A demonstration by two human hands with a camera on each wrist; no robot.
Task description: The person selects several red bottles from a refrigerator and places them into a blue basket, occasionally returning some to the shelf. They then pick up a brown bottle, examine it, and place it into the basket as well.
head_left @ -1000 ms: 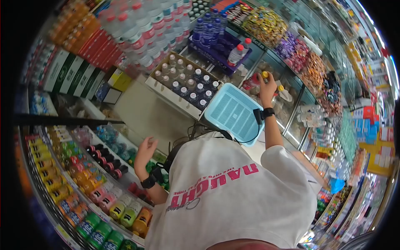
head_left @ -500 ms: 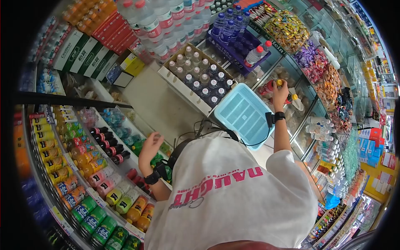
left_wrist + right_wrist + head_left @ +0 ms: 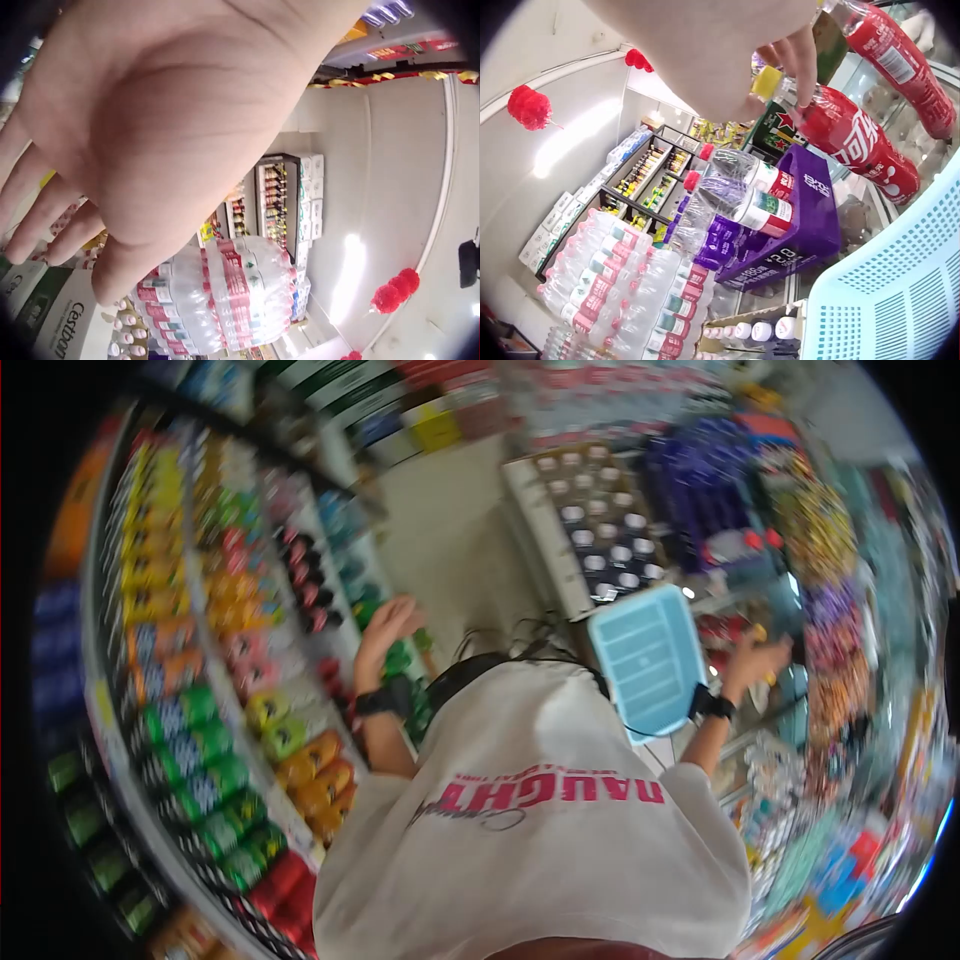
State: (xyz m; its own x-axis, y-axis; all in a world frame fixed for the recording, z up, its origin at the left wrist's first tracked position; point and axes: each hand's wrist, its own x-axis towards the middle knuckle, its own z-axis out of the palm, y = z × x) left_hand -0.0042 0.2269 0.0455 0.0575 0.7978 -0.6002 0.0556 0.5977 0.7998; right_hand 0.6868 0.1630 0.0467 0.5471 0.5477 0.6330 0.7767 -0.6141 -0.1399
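Note:
My right hand point(image 3: 752, 662) is at the top of a red-labelled drink bottle point(image 3: 859, 139) with a yellow cap. In the right wrist view its fingers and thumb are spread on either side of the neck, just below the cap point(image 3: 767, 82). A second red-labelled bottle point(image 3: 900, 67) stands beside it on the glass counter. Close by is a light blue plastic basket point(image 3: 650, 660), with nothing seen in it. My left hand point(image 3: 392, 622) hangs in the air near the drink shelves, fingers loosely extended; the left wrist view shows its bare palm point(image 3: 172, 127).
A carton point(image 3: 555, 545) of capped bottles and a purple crate point(image 3: 795, 247) stand beyond the basket. Drink shelves point(image 3: 195, 620) line the left. Wrapped water packs point(image 3: 622, 277) are stacked at the back; bagged sweets point(image 3: 825, 530) lie along the right counter.
The head view has turned, so the counter and basket sit further right. My right hand stays at the yellow-capped bottle, its fingers more spread than before. The left hand remains raised.

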